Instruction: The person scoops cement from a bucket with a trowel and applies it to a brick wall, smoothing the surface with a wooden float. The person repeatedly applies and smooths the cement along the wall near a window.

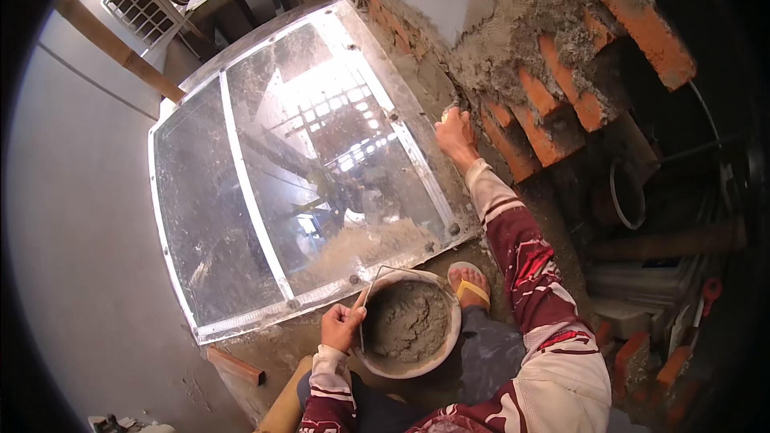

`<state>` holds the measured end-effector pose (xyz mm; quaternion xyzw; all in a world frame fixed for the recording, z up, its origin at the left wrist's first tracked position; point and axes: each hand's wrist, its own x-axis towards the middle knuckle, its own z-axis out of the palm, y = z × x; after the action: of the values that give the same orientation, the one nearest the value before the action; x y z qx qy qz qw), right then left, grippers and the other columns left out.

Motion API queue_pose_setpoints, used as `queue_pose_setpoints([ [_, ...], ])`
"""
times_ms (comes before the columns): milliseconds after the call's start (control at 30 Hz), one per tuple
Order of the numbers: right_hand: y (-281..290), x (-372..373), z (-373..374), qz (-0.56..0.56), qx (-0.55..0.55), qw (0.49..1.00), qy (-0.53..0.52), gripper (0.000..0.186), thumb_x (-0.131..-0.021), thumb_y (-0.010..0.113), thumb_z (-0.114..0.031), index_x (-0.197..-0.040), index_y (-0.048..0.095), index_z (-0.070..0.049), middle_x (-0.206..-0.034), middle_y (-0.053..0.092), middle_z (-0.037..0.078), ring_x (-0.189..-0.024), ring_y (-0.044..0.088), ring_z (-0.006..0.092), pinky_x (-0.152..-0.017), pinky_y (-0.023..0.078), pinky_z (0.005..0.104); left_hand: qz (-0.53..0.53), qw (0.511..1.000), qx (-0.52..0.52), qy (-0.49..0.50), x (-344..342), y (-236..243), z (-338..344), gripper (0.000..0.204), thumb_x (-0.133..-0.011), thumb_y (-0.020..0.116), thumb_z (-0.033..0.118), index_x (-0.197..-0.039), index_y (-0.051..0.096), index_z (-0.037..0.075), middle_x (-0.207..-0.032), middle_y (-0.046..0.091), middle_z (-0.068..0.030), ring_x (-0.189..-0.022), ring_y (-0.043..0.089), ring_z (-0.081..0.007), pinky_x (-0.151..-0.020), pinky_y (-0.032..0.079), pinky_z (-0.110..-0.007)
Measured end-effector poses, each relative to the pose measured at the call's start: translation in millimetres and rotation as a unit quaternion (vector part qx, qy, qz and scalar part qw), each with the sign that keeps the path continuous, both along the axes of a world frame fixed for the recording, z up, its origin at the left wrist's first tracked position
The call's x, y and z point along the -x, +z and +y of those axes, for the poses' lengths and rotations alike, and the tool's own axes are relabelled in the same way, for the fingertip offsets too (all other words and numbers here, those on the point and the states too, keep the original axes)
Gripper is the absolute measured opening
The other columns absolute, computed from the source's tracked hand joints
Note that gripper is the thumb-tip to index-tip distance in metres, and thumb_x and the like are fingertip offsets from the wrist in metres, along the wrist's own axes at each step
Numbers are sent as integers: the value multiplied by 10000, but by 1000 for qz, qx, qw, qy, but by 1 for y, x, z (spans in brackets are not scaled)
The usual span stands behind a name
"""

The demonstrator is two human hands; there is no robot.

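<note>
A round bucket with grey wet mortar in it stands in front of me. My left hand is closed on its wire handle at the left side of the rim. My right arm reaches forward along the right side of the glazed panel. There my right hand is closed around a pale-handled tool that looks like a trowel, close to the foot of the brick wall. My fingers hide most of the tool, and its blade is hard to make out.
A white-framed clear panel fills the middle, with sandy dirt on its near part. Broken bricks jut from the rough wall at right. A wooden pole slants at upper left. A brick-coloured block lies near the left wall.
</note>
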<state>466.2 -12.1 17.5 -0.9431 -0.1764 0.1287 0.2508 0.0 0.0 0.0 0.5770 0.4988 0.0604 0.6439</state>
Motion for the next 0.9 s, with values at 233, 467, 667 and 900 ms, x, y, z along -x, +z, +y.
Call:
queue_pose_setpoints([
  [233,8,21,-16,-19,-68,997,-37,476,-927,613,-285,-1290,483,-5,-1242,524,233,-1125,553,408,-925,460,474,8,1000,-17,-4,-3,7,-4,345,-812,818,233,-696,531,82,-649,498,67,-589,390,-31,-526,328,-215],
  [467,51,55,-91,-84,-161,978,106,386,-850,654,-251,-1131,575,1,-1071,618,213,-990,625,392,-850,494,470,29,997,-65,-8,7,-3,-8,328,-806,826,262,-702,574,80,-660,536,52,-597,442,-50,-545,372,-233],
  [667,111,98,-198,257,-70,852,451,371,-832,670,-290,-1057,661,5,-958,697,178,-868,662,305,-788,507,391,-29,998,-18,44,8,-16,-1,306,-826,813,217,-722,566,71,-689,554,38,-608,461,-58,-572,378,-217],
  [900,58,194,-195,317,90,765,554,321,-863,616,-342,-950,701,-45,-878,686,193,-821,653,373,-769,506,420,-19,1000,3,2,15,-24,18,283,-879,769,210,-751,554,78,-718,571,24,-643,482,-67,-606,395,-218],
])
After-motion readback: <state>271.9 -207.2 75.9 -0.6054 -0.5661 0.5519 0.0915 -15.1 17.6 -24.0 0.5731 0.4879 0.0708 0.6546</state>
